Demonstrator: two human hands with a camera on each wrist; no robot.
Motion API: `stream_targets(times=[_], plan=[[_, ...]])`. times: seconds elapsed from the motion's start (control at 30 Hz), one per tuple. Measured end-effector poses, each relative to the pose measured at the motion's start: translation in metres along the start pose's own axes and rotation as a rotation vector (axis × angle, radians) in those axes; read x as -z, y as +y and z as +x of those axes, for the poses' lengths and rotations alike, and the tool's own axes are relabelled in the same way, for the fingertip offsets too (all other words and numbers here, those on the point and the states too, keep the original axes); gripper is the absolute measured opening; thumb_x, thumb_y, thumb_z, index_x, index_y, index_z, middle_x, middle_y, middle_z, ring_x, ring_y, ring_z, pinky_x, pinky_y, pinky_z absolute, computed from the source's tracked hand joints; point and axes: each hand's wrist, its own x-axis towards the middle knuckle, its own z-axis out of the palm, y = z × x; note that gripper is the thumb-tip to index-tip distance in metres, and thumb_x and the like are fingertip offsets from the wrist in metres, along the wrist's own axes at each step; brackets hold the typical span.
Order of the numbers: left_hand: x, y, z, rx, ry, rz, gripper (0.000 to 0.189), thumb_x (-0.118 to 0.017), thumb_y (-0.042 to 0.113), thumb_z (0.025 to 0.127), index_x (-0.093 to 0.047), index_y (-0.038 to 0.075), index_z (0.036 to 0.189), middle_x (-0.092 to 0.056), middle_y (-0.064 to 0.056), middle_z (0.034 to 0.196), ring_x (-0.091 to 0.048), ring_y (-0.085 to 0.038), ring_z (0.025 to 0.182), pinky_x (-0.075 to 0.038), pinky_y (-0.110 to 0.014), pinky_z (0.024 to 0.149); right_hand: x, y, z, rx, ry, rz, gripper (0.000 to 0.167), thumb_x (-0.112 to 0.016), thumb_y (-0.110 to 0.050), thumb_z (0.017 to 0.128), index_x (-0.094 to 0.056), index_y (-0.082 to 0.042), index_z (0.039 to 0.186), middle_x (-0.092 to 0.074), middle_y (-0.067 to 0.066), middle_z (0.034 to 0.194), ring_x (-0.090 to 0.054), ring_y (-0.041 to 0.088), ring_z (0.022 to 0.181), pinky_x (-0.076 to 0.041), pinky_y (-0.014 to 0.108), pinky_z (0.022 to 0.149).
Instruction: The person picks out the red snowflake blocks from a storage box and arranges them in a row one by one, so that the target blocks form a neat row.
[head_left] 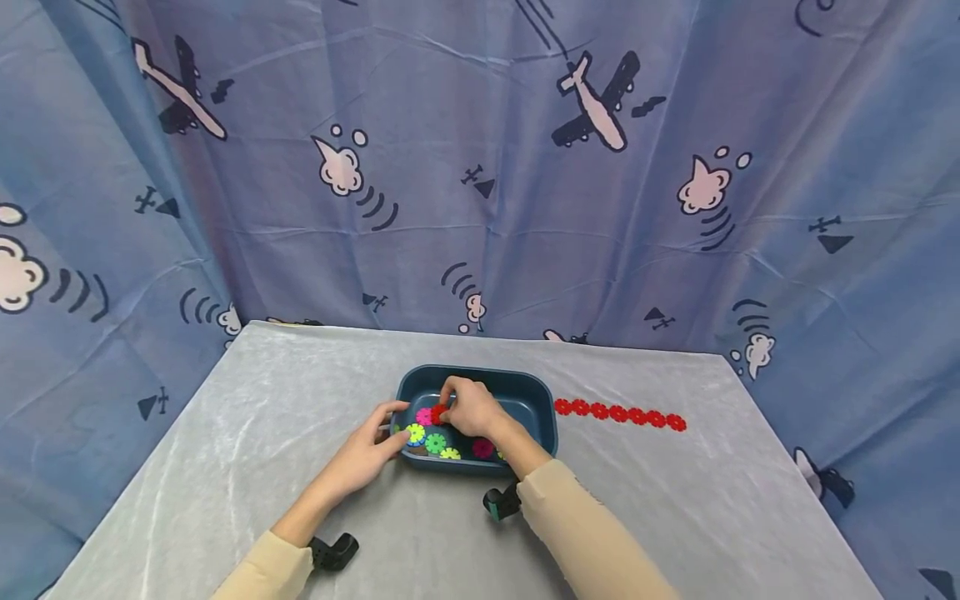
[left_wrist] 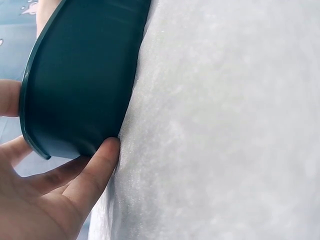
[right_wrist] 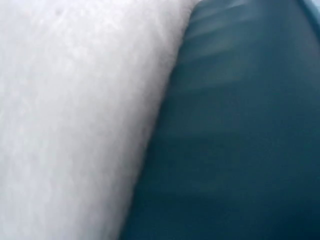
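Observation:
A dark teal plastic bin [head_left: 517, 385] sits on the table with notched plastic discs inside, among them a pink disc [head_left: 424, 417], a green disc [head_left: 435, 443] and a yellow disc [head_left: 416, 433]. My left hand [head_left: 363, 452] holds the bin's left end, thumb over the rim and fingers along the outer wall. Reaching into the bin, my right hand [head_left: 476, 410] pinches a red disc [head_left: 438, 414] between thumb and fingertips. In the right wrist view only the bin's outer wall [right_wrist: 230, 130] shows, with the hand hidden.
A row of several red discs [head_left: 618, 413] runs rightward from the bin's right side, lying edge to edge. The table [head_left: 300, 375] carries a pale cloth. Behind it hangs a blue curtain [head_left: 420, 275] with printed airplanes.

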Motion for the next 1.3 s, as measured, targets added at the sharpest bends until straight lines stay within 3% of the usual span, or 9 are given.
stream_targets(times=[0.33, 0.73, 1.07, 1.3], plan=[[-0.001, -0.002, 0.001, 0.011, 0.017, 0.019, 0.046, -0.062, 0.022, 0.103, -0.049, 0.018, 0.147, -0.05, -0.021, 0.145, -0.061, -0.031, 0.117, -0.057, -0.043, 0.089, 0.023, 0.002, -0.019, 0.053, 0.003, 0.026, 0.012, -0.069, -0.002, 0.094, -0.061, -0.008, 0.101, -0.061, 0.002, 0.079, -0.056, 0.017, 0.065, -0.046, 0.029, 0.059], [0.0, -0.001, 0.0, 0.001, 0.012, 0.009, 0.047, -0.063, 0.023, 0.102, -0.049, 0.018, 0.147, -0.05, -0.021, 0.144, -0.063, -0.027, 0.113, -0.057, -0.042, 0.088, 0.046, 0.009, -0.042, 0.095, 0.043, 0.033, 0.013, -0.071, -0.006, 0.095, -0.061, -0.009, 0.102, -0.059, 0.0, 0.076, -0.052, 0.016, 0.062, -0.045, 0.029, 0.058], [-0.001, -0.002, 0.001, 0.002, 0.019, 0.016, 0.046, -0.063, 0.021, 0.102, -0.05, 0.018, 0.147, -0.05, -0.021, 0.143, -0.064, -0.025, 0.111, -0.057, -0.042, 0.088, 0.065, 0.021, -0.061, 0.101, 0.055, 0.028, 0.014, -0.07, -0.006, 0.096, -0.059, -0.01, 0.103, -0.059, 0.0, 0.076, -0.051, 0.017, 0.061, -0.045, 0.031, 0.058], [-0.001, -0.002, 0.001, 0.006, 0.017, 0.033, 0.046, -0.063, 0.023, 0.102, -0.05, 0.018, 0.147, -0.051, -0.02, 0.142, -0.063, -0.027, 0.113, -0.057, -0.042, 0.088, 0.082, 0.031, -0.077, 0.084, 0.058, 0.046, 0.013, -0.068, -0.006, 0.097, -0.059, -0.008, 0.105, -0.063, 0.008, 0.081, -0.053, 0.018, 0.064, -0.047, 0.033, 0.06]])
